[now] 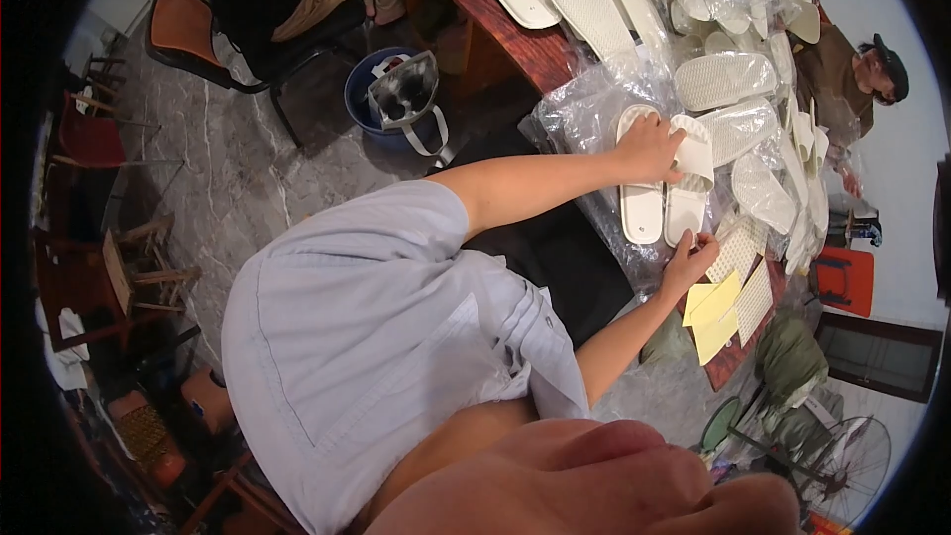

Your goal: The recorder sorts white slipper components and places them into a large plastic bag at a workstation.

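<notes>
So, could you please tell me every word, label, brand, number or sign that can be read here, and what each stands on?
No text can be read.
White slippers at the left hand: a small dark mark on one heel, too small to read.
Bag in the blue bucket: dark print, no words made out.
Yellow sheets: no legible writing.

1. A red-brown wooden table (540, 59) is used as the support.
2. Clear plastic bags (584, 104) are stacked along its near edge.
3. White slippers (726, 79) are heaped toward its far edge.
4. Yellow papers (715, 335) and dotted cream sheets (755, 297) are laid by its near right corner.
</notes>
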`<action>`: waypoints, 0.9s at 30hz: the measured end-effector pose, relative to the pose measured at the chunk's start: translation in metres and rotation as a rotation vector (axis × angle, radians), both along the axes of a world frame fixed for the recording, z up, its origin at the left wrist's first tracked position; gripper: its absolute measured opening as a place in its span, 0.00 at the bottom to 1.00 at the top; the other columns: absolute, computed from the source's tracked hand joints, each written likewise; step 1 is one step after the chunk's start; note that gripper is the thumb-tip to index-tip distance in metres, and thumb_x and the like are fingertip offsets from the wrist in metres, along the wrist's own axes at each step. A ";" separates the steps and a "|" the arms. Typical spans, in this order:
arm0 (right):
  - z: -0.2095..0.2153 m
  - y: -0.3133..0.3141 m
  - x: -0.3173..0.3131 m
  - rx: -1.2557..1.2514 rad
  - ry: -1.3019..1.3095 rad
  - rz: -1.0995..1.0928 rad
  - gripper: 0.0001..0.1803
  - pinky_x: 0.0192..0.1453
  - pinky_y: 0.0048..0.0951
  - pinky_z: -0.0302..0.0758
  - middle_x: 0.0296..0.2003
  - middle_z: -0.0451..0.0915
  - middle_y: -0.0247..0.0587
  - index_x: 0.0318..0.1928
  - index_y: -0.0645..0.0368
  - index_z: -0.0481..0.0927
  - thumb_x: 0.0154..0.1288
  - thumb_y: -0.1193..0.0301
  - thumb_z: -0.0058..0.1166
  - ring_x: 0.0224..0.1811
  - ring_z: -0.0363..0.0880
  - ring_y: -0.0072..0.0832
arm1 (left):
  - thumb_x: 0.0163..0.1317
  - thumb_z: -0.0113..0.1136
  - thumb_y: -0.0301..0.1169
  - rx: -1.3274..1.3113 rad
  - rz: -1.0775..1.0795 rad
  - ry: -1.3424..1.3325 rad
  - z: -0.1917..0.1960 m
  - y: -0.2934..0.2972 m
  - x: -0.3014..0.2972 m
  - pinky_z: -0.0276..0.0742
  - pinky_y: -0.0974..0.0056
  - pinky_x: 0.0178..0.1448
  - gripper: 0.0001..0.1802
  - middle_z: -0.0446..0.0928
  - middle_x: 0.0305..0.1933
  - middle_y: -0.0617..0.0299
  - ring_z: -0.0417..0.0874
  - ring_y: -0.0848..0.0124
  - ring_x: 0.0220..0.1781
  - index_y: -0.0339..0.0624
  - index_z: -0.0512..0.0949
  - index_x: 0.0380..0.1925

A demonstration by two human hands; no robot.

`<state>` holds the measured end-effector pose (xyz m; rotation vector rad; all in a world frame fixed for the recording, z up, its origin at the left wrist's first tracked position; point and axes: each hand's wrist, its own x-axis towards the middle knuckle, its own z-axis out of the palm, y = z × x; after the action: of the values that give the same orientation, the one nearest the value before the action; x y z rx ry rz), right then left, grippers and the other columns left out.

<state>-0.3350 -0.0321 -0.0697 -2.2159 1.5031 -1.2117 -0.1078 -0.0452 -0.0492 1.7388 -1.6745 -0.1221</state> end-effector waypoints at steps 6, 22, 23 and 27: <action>-0.005 -0.002 -0.012 0.149 -0.119 -0.037 0.14 0.54 0.35 0.68 0.45 0.74 0.51 0.51 0.66 0.72 0.71 0.70 0.50 0.47 0.72 0.39 | 0.45 0.71 0.50 0.020 -0.060 0.169 0.009 0.000 0.001 0.70 0.50 0.60 0.40 0.75 0.51 0.42 0.73 0.48 0.55 0.37 0.73 0.56; -0.003 0.002 0.008 -0.108 0.203 -0.071 0.13 0.57 0.42 0.69 0.43 0.77 0.46 0.43 0.54 0.86 0.54 0.75 0.62 0.48 0.72 0.45 | 0.43 0.75 0.38 -0.328 -0.043 0.689 0.032 0.004 0.021 0.77 0.57 0.51 0.36 0.76 0.45 0.46 0.80 0.57 0.44 0.30 0.71 0.51; -0.002 0.001 0.009 -0.104 0.206 -0.058 0.13 0.57 0.42 0.69 0.43 0.77 0.46 0.43 0.54 0.86 0.54 0.75 0.62 0.48 0.72 0.45 | 0.43 0.75 0.38 -0.317 -0.112 0.684 0.044 0.010 0.026 0.78 0.58 0.52 0.37 0.77 0.45 0.47 0.80 0.58 0.45 0.29 0.72 0.51; -0.011 -0.015 -0.005 -0.069 0.261 0.067 0.20 0.62 0.46 0.64 0.57 0.73 0.58 0.47 0.54 0.84 0.50 0.77 0.62 0.59 0.68 0.54 | 0.44 0.76 0.39 -0.313 -0.274 0.653 0.090 0.044 0.070 0.78 0.61 0.55 0.38 0.79 0.45 0.47 0.82 0.60 0.47 0.29 0.74 0.53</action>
<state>-0.3400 -0.0470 -0.0808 -2.5307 1.4811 -1.0000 -0.0374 -0.0015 0.0408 1.0700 -1.3373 -0.4717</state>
